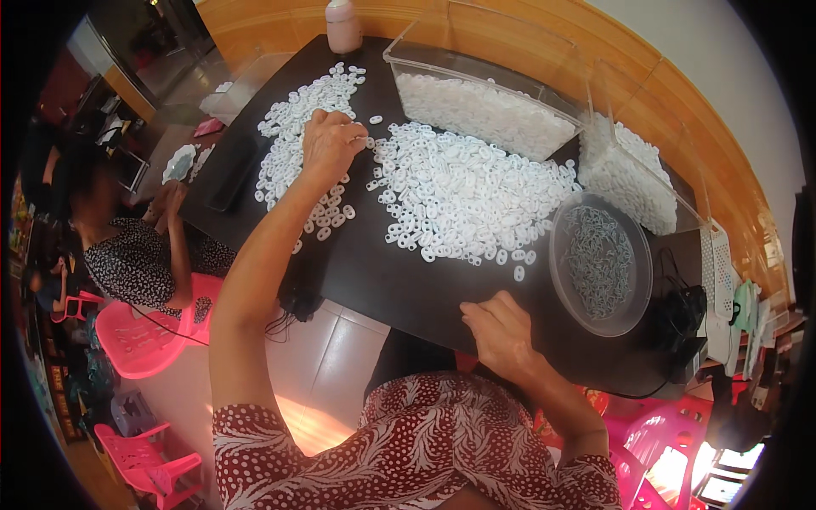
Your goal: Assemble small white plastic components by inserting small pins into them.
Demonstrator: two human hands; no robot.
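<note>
My left hand [333, 146] reaches over the dark table, between two piles of small white oval pieces with two holes. Its fingers are pinched together, and a white two-hole piece [369, 143] shows at the fingertips. The smaller pile [285, 127] lies to its left and the larger pile [467, 187] to its right. Close to the table's near edge, my right hand [501, 331] is closed, with its fingers curled under. Whatever it may hold is hidden. Right of it stands a clear oval bowl [557, 276] holding many small grey metal pieces [598, 259].
Clear bins [484, 64] of white pieces line the table's far side, near a pink bottle [343, 27]. Black cables [680, 297] lie at the right. At the left, another person [136, 255] sits on a pink chair [140, 340] with hands near a bag [179, 163].
</note>
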